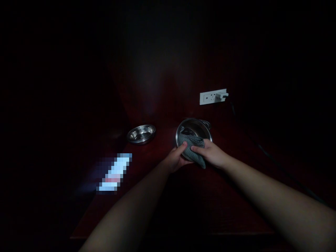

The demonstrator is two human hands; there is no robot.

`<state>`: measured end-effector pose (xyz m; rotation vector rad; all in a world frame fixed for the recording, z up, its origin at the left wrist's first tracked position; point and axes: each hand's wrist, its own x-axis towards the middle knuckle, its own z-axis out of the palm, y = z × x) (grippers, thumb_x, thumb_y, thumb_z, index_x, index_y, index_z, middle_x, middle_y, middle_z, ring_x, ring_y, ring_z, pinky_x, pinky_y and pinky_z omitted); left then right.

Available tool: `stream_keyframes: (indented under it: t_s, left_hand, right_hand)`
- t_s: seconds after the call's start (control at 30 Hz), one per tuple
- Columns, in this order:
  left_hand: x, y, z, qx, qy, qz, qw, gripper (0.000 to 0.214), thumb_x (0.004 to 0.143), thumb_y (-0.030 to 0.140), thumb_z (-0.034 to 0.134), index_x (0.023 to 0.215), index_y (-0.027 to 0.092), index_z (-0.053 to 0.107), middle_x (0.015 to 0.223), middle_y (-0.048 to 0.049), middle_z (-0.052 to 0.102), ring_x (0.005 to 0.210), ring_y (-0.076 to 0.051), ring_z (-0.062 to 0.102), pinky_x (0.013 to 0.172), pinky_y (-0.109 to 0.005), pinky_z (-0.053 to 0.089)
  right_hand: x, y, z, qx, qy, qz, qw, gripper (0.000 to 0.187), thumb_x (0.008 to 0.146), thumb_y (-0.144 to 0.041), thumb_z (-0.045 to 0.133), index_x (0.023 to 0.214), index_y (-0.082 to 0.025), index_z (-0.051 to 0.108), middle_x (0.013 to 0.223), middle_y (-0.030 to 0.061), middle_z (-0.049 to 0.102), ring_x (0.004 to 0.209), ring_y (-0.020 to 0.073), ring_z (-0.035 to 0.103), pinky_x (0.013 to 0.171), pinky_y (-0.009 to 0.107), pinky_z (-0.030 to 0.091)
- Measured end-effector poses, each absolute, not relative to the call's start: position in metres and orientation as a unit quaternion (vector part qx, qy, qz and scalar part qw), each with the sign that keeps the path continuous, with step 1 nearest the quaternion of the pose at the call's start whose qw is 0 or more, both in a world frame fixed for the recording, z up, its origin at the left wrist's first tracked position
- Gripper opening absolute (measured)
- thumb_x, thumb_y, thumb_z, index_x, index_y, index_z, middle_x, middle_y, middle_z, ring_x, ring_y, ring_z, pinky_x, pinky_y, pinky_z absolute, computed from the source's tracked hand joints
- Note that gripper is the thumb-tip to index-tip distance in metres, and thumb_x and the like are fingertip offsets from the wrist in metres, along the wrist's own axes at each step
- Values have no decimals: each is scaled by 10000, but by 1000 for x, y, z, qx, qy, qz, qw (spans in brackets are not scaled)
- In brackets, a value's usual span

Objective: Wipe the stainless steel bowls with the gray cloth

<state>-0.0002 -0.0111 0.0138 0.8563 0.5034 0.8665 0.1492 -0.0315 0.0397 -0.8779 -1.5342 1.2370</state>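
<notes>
A shiny metal bowl [193, 123] is tilted toward me above the dark red table, held between both hands. A grey-green cloth [191, 148] lies over its near rim and hangs down outside. My left hand [177, 157] grips the bowl's lower left side, its thumb pressing the cloth. On the right, my right hand [211, 153] is closed on the cloth at the rim, thumb on top. The fingers under the bowl are mostly hidden. Behind the bowl, part of another metal item [205, 123] shows; its kind is unclear.
Shallow metal bowls [141, 134], apparently stacked, stand at the left on the table [160, 154]. A bright pixelated screen-like shape [114, 174] is near the left edge. A white socket panel [207, 97] with a plugged-in adapter [222, 95] and a dark cable [273, 159] are at the right.
</notes>
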Motion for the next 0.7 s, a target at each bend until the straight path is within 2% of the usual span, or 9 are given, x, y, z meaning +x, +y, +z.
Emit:
stream_keyframes:
  t_s: [0.17,0.4,0.7]
  left_hand:
    - [0,-10,15,397,235,388,798,484,819,447,482,1183,129,511,1159,-180,588,1057,-291,561,928,-510,397]
    - [1,-7,15,390,251,376,802,499,807,500,470,1132,131,556,1160,-172,589,1076,-276,548,913,-464,425]
    - [2,-6,15,388,254,368,806,532,800,543,448,1115,130,562,1129,-166,606,1035,-269,572,895,-449,442]
  right_hand:
    - [153,-30,41,-369,-682,473,417,220,728,-327,576,848,-145,608,767,28,649,714,156,585,705,322,460]
    - [156,-34,47,-399,-808,300,313,123,769,-250,498,766,-159,579,708,18,606,651,137,538,678,299,438]
    - [157,-33,46,-404,-818,283,296,141,774,-229,476,808,-151,588,757,30,626,690,148,558,694,306,441]
